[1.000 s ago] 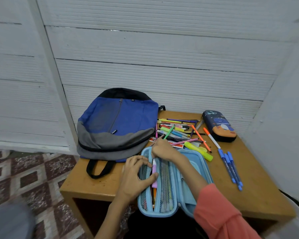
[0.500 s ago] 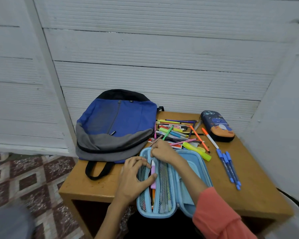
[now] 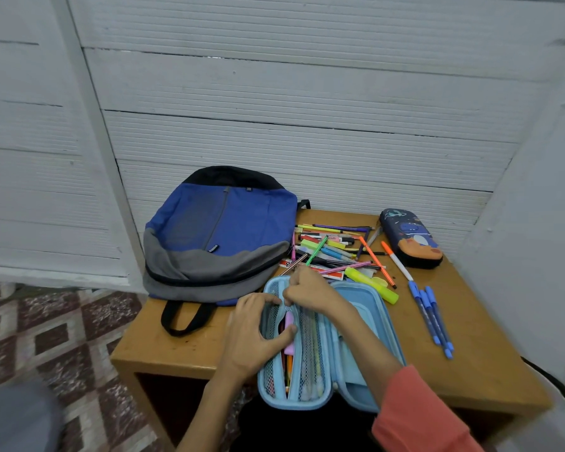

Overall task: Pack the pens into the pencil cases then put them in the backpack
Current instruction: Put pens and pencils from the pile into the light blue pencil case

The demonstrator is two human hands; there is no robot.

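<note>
A light blue pencil case [image 3: 366, 321] lies open at the table's front edge, with several pens in its mesh pockets. My left hand [image 3: 252, 334] grips the left mesh pocket, its thumb on a pink pen [image 3: 289, 334] that sticks into the pocket. My right hand [image 3: 307, 290] pinches at the pen's upper end, which its fingers hide. A pile of loose pens [image 3: 336, 249] lies behind the case. The blue and grey backpack [image 3: 222, 230] lies zipped at the back left. A dark printed pencil case [image 3: 411, 238] lies shut at the back right.
A yellow highlighter [image 3: 372, 285] lies against the open case's far right corner. A white pen with an orange cap [image 3: 397, 261] and three blue pens [image 3: 433, 318] lie on the wooden table [image 3: 486, 353] to the right. White walls stand behind and on the right; patterned floor lies left.
My left fingers have crept up the mesh pocket toward my right hand. The pink pen sits slightly deeper. Nothing else on the table has moved.
</note>
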